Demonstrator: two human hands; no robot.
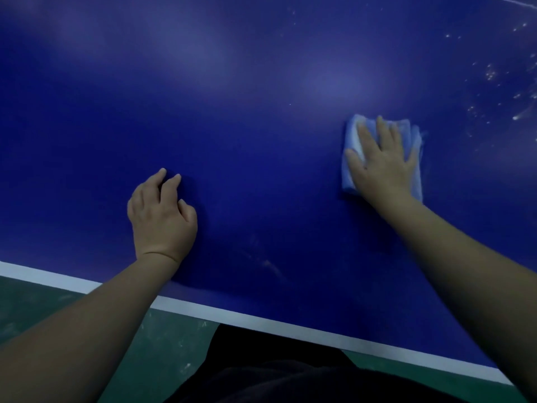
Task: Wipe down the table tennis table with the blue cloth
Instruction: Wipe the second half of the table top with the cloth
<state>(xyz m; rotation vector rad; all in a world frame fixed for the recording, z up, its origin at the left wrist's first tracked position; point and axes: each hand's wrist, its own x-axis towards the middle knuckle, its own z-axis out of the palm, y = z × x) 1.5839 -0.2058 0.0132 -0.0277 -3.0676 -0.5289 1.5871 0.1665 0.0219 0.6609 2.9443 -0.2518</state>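
The right hand's (383, 170) fingers (383, 132) lie spread on the blue cloth (415, 141) (the left hand's (162, 216) curl loosely on the desk (261, 141)); specks (491, 72) right of them await wiping.

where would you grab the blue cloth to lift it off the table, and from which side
Probably its far right corner: the blue cloth lies folded flat on the table under the right hand, fingers straight, and there the layers stick out past them. Come from above on the right and pinch the stacked edges.
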